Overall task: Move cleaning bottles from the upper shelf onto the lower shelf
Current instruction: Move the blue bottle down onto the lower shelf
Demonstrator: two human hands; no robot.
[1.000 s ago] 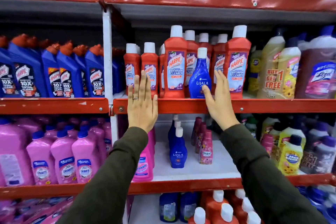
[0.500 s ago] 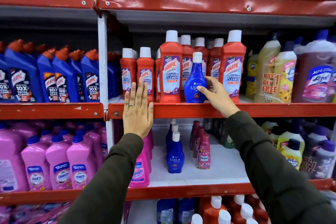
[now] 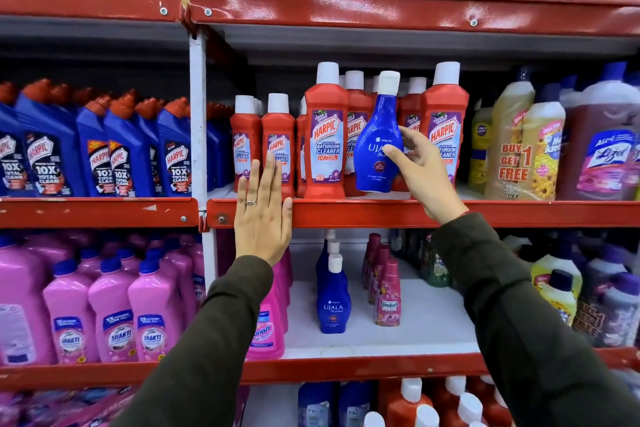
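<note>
A blue Ujala bottle [image 3: 375, 139] with a white cap is tilted and lifted just off the upper shelf [image 3: 381, 213], in front of the red Harpic bottles [image 3: 325, 146]. My right hand [image 3: 420, 170] grips it from the right side, thumb across its label. My left hand [image 3: 263, 211] lies flat and open against the upper shelf's red front edge, fingers pointing up, a ring on one finger. On the lower shelf [image 3: 415, 329] a row of matching blue Ujala bottles [image 3: 333, 295] stands front to back.
Dark pink Comfort bottles [image 3: 386, 291] stand right of the Ujala row, a pink Vanish bottle [image 3: 268, 326] to its left. Yellow and purple cleaner bottles [image 3: 540, 149] fill the right side, blue Harpic bottles [image 3: 104, 149] the left bay. White shelf floor shows around the Ujala row.
My right hand reached to the blue Ujala bottle, closed on it, and has lifted and tilted it off the upper shelf. My left hand stayed flat on the shelf edge.
</note>
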